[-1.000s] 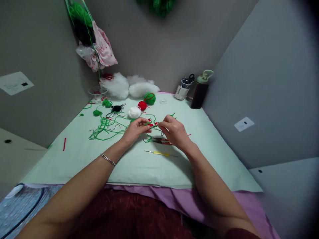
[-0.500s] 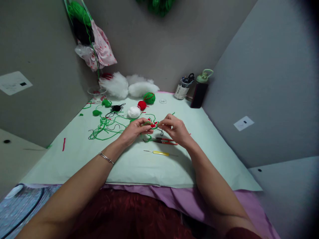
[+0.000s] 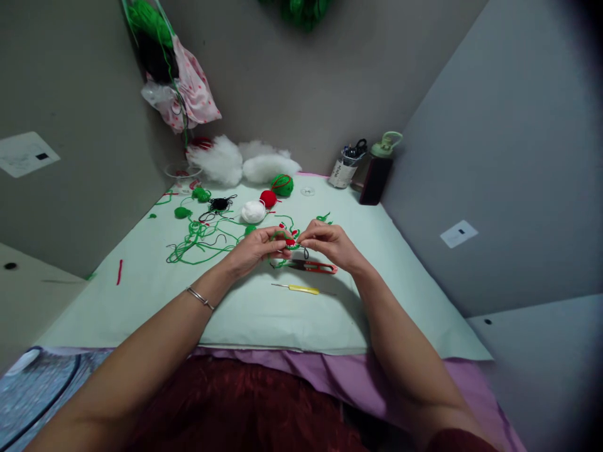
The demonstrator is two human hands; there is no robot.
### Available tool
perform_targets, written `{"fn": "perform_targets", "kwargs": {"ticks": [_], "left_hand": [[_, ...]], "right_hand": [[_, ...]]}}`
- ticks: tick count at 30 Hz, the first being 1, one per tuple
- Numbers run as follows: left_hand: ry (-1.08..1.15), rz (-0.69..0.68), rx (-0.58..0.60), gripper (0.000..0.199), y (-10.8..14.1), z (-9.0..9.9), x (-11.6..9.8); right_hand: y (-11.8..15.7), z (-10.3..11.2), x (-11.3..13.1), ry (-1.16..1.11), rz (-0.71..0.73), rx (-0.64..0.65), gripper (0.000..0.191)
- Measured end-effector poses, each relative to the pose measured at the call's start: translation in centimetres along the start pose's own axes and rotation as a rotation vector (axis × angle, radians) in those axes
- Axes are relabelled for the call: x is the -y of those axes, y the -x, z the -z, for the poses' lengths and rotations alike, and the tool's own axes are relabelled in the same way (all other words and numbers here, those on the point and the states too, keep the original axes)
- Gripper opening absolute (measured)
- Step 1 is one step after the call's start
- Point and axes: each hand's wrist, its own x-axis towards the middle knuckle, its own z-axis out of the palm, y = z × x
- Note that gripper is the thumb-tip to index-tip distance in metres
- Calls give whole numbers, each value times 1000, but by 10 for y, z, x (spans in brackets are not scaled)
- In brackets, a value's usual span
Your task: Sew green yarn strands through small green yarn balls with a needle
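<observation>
My left hand [image 3: 264,243] pinches a small red, white and green crochet piece [image 3: 291,242] above the middle of the table. Close against the right edge of that piece, the thumb and fingers of my right hand [image 3: 328,242] are pressed together; what lies between them is too small to tell. A dark thread loop [image 3: 306,253] hangs just below these fingertips. Under the hands lie red-handled thread snips [image 3: 316,267], and nearer to me a crochet hook [image 3: 304,289] with a yellow grip.
Balls of white yarn [image 3: 253,211], red yarn [image 3: 268,199] and green yarn [image 3: 282,185] sit beyond my hands. Tangled green yarn [image 3: 202,251] spreads at left. White stuffing [image 3: 221,162], a pen holder [image 3: 343,171] and a bottle [image 3: 377,176] stand along the back.
My right hand has lowered and turned slightly at the crochet piece, which now shows more of its red face. Green yarn bits beyond the right hand and the snips' handles are more visible.
</observation>
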Motion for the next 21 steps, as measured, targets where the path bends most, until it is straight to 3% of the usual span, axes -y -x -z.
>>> {"fn": "perform_targets", "kwargs": {"ticks": [5, 12, 21], "left_hand": [[15, 27, -11, 30, -1, -1, 3], [76, -1, -92, 29, -3, -6, 4], [143, -58, -189, 33, -4, -8, 4]], "right_hand": [[-1, -4, -3, -13, -1, -14, 25], [-1, -14, -5, 173, 9, -175, 7], [3, -43, 11, 629, 245, -137, 17]]}}
